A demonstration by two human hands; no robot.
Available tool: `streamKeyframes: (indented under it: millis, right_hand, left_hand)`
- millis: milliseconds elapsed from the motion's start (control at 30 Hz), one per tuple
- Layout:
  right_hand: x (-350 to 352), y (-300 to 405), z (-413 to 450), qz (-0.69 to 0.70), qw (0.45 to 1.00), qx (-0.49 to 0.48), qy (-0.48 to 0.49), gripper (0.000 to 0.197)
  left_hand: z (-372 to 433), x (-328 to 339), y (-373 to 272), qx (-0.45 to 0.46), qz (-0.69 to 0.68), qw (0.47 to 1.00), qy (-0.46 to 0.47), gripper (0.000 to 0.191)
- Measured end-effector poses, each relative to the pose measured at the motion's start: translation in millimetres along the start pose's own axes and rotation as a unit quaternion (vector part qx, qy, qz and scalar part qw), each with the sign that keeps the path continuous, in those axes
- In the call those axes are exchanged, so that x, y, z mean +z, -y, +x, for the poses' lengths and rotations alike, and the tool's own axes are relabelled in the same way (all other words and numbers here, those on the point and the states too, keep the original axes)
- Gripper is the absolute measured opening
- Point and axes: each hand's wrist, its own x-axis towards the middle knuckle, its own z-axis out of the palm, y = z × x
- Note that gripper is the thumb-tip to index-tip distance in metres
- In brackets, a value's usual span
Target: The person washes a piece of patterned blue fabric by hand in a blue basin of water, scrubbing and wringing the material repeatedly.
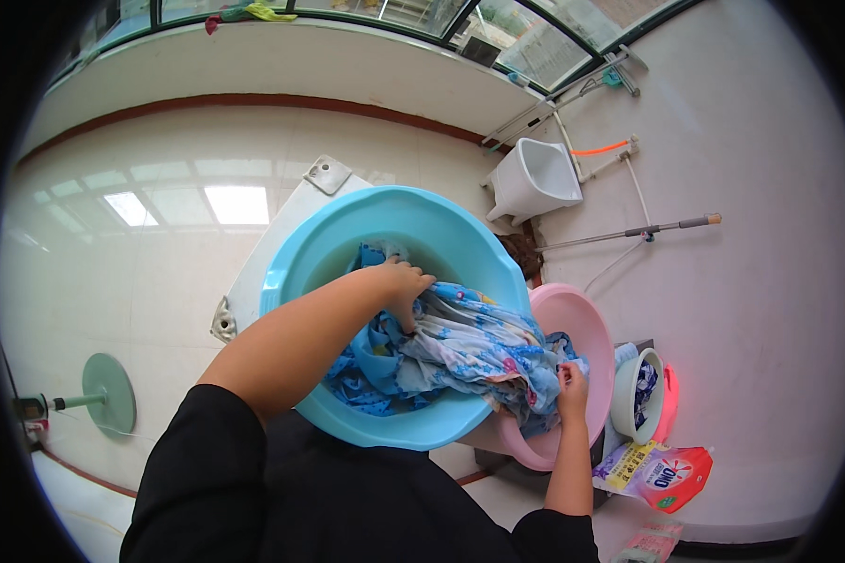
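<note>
A large light-blue plastic basin [394, 204] holds cloudy water and a wet blue and white patterned cloth [465, 338]. The cloth stretches over the basin's right rim into a pink plastic basin [595, 331] beside it. Near the middle of the blue basin, my left hand [405, 288] rests on the cloth with its fingers bent; whether it grips the fabric is unclear. Over the pink basin, my right hand [572, 387] pinches the cloth's other end between its fingers.
Under the blue basin is a white stand [267, 246]. To the right are a small pale basin [627, 394] with dark cloth and an OMO detergent pouch [665, 475]. A white mop sink [535, 179] and a mop [605, 236] are by the wall. A green round-based stand [109, 394] is at left.
</note>
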Motion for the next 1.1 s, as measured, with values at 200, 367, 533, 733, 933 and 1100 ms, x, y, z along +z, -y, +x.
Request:
streamKeyframes:
  millis: [200, 367, 533, 733, 933, 1100]
  right_hand:
    - [-27.7, 48.5, -18.2, 0.180, 0.982, -0.021, -0.057, 0.035]
    - [28.1, 50.0, -39.8, 0.149, 0.958, 0.017, 0.245, 0.049]
    - [-26.0, 113.1, -8.8, 0.110, 0.978, -0.011, 0.178, 0.045]
    - [-38.8, 204.3, -29.3, 0.095, 0.983, -0.146, 0.063, 0.013]
    - [23.7, 229.9, -28.3, -0.121, 0.956, -0.231, 0.135, 0.035]
    - [60.6, 207.0, -13.5, -0.218, 0.951, -0.213, 0.053, 0.015]
  left_hand:
    - [-1.3, -1.1, -8.8, 0.001, -0.008, 1.000, -0.027, 0.103]
    - [7.3, 7.8, -18.2, 0.050, 0.015, 0.998, -0.021, 0.101]
    - [2.2, 3.9, -22.2, 0.032, 0.062, 0.997, -0.035, 0.086]
    - [-21.7, -37.1, -57.3, 0.023, 0.007, 0.999, -0.023, 0.055]
    - [-23.5, 21.6, -66.1, 0.152, 0.117, 0.975, 0.115, 0.070]
    - [-8.5, 93.0, -71.2, 0.062, 0.185, 0.979, -0.067, 0.070]
